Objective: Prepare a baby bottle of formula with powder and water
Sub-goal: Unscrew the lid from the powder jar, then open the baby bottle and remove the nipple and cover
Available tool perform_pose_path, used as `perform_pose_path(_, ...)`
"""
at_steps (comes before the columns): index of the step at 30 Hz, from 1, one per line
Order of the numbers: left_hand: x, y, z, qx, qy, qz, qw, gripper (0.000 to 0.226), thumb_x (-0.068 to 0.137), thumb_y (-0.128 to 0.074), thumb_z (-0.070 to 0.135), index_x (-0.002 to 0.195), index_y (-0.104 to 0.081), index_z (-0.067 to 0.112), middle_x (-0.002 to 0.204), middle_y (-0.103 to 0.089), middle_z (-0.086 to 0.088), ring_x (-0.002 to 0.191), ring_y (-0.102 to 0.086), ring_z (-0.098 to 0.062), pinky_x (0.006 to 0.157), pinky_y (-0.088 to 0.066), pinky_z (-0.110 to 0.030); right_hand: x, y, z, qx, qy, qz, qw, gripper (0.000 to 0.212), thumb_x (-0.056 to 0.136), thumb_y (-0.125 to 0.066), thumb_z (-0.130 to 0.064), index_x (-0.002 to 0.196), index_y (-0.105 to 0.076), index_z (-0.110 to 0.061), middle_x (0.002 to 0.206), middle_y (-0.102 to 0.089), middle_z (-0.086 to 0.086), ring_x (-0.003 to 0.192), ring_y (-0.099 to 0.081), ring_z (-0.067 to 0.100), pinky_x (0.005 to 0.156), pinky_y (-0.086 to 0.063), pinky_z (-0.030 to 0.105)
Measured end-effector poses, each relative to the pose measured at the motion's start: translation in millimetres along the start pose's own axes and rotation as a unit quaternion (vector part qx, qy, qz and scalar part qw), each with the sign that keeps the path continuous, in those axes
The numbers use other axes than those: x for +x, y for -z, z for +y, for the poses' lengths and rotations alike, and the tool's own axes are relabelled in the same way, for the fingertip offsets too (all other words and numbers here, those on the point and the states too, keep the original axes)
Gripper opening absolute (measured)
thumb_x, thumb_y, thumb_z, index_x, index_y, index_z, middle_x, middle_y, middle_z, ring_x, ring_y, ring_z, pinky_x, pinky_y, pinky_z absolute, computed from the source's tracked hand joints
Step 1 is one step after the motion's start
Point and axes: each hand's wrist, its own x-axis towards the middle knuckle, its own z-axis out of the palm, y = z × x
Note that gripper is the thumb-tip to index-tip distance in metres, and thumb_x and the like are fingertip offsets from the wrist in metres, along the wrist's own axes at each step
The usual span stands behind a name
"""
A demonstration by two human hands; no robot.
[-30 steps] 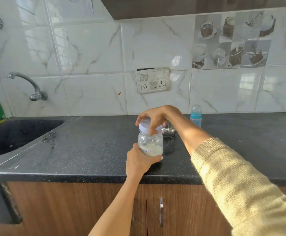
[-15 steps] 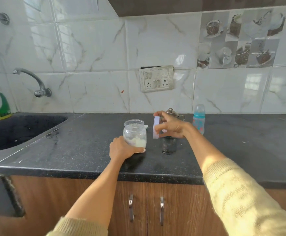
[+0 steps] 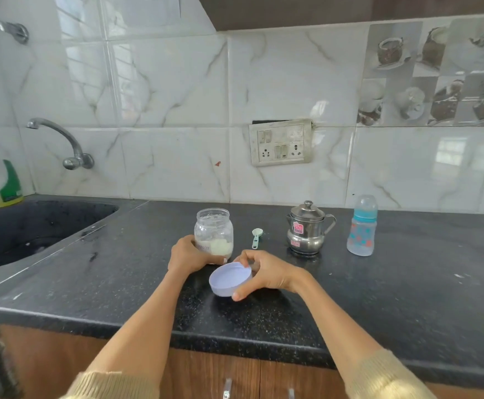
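Black speckled stone counter (image 3: 407, 298) runs from the sink; its front edge lies near. Left hand (image 3: 187, 254) clasps the clear, open powder jar (image 3: 213, 236). Right hand (image 3: 266, 273) pinches the lilac round lid (image 3: 229, 279) above bare counter. Green scoop (image 3: 256, 237), steel lidded pot (image 3: 307, 228) and capped blue baby bottle (image 3: 362, 227) wait untouched; scooping and water remain.

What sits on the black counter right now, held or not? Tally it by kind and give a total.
Powder jar: 1
Jar lid: 1
Measuring scoop: 1
Steel pot: 1
Baby bottle: 1
Total: 5
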Motion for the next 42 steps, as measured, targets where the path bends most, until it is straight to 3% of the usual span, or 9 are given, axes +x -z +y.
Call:
perform_pose_path(8, 17, -2, -10, -0.028, -0.021, 0.009, 0.999, 0.096, 0.044, -0.092, 0.038, 0.127, -0.051, 0.014, 0.126, -0.057, -0.003, 0.115, -0.054, -0.021, 0.095, -0.046, -0.035, 12, -10, 6, -0.036, 0.009, 0.016, 0.999, 0.057, 0.039, -0.088, -0.04, 0.067, -0.041, -0.026, 0.114, -0.066, 0.004, 0.111, -0.061, 0.023, 0.089, -0.05, 0.044)
perform_pose_path(14, 2, -6, -9, -0.046, -0.013, 0.017, 0.999, 0.111, 0.049, -0.088, 0.047, 0.139, -0.033, 0.012, 0.141, -0.043, -0.008, 0.131, -0.038, -0.026, 0.104, -0.038, -0.041, 7, -22, 3, -0.103, -0.001, 0.034, 0.994, 0.062, 0.034, -0.083, -0.052, 0.067, -0.038, -0.026, 0.08, -0.051, -0.007, 0.087, -0.053, 0.016, 0.065, -0.035, 0.034)
perform_pose_path(17, -13, -8, -1, -0.071, -0.015, 0.082, 0.994, 0.129, 0.049, -0.083, 0.059, 0.147, -0.015, 0.01, 0.151, -0.027, -0.009, 0.142, -0.017, -0.029, 0.11, -0.03, -0.049, -4, -17, 1, -0.112, -0.002, 0.04, 0.993, 0.061, 0.034, -0.083, -0.057, 0.071, -0.043, -0.028, 0.086, -0.054, -0.01, 0.079, -0.049, 0.011, 0.069, -0.039, 0.032)
perform_pose_path(20, -33, -8, 16, -0.082, -0.053, 0.157, 0.983, 0.131, 0.051, -0.08, 0.062, 0.148, -0.01, 0.01, 0.154, -0.022, -0.007, 0.144, -0.008, -0.026, 0.112, -0.024, -0.052, -22, -1, 2, -0.095, -0.019, 0.091, 0.991, 0.062, 0.034, -0.085, -0.061, 0.077, -0.052, -0.031, 0.119, -0.057, -0.011, 0.109, -0.054, 0.01, 0.094, -0.045, 0.035)
perform_pose_path(23, -54, -13, 36, -0.086, -0.094, 0.178, 0.976, 0.131, 0.051, -0.079, 0.063, 0.148, -0.01, 0.009, 0.154, -0.022, -0.005, 0.144, -0.008, -0.024, 0.113, -0.023, -0.052, -45, 21, -1, -0.088, -0.026, 0.129, 0.987, 0.061, 0.036, -0.083, -0.063, 0.082, -0.055, -0.035, 0.126, -0.053, -0.011, 0.115, -0.05, 0.011, 0.098, -0.042, 0.034)
perform_pose_path(28, -82, -33, 66, -0.096, -0.116, 0.132, 0.98, 0.128, 0.042, -0.076, 0.072, 0.143, -0.022, 0.014, 0.146, -0.035, -0.006, 0.138, -0.026, -0.024, 0.106, -0.036, -0.048, -84, 53, 5, -0.039, -0.034, 0.206, 0.977, 0.083, 0.028, -0.083, -0.068, 0.097, -0.058, -0.029, 0.13, -0.056, -0.004, 0.124, -0.049, 0.014, 0.108, -0.039, 0.036)
perform_pose_path(35, -111, -97, 107, -0.13, -0.133, 0.01, 0.982, 0.129, 0.052, -0.079, 0.061, 0.149, -0.007, 0.017, 0.153, -0.025, -0.006, 0.142, -0.021, -0.022, 0.109, -0.034, -0.044, -116, 84, 34, 0.074, -0.044, 0.34, 0.937, 0.087, 0.061, -0.088, -0.033, 0.133, -0.041, -0.019, 0.138, -0.045, 0.004, 0.125, -0.043, 0.014, 0.099, -0.035, 0.026)
perform_pose_path(39, -107, -143, 132, -0.169, -0.166, -0.045, 0.971, 0.09, 0.063, -0.08, 0.045, 0.136, -0.036, 0.015, 0.137, -0.047, -0.002, 0.127, -0.045, -0.023, 0.1, -0.043, -0.039, -122, 107, 55, 0.104, -0.056, 0.389, 0.914, 0.1, 0.06, -0.087, -0.033, 0.142, -0.032, -0.016, 0.144, -0.04, 0.006, 0.132, -0.04, 0.02, 0.103, -0.035, 0.029)
perform_pose_path(42, -96, -177, 151, -0.158, -0.183, -0.113, 0.964, 0.078, 0.078, -0.073, 0.034, 0.14, -0.033, 0.009, 0.14, -0.045, -0.01, 0.128, -0.044, -0.023, 0.103, -0.04, -0.035, -125, 130, 76, 0.106, -0.073, 0.404, 0.906, 0.104, 0.061, -0.086, -0.035, 0.145, -0.028, -0.016, 0.147, -0.038, 0.008, 0.133, -0.04, 0.022, 0.107, -0.035, 0.035)
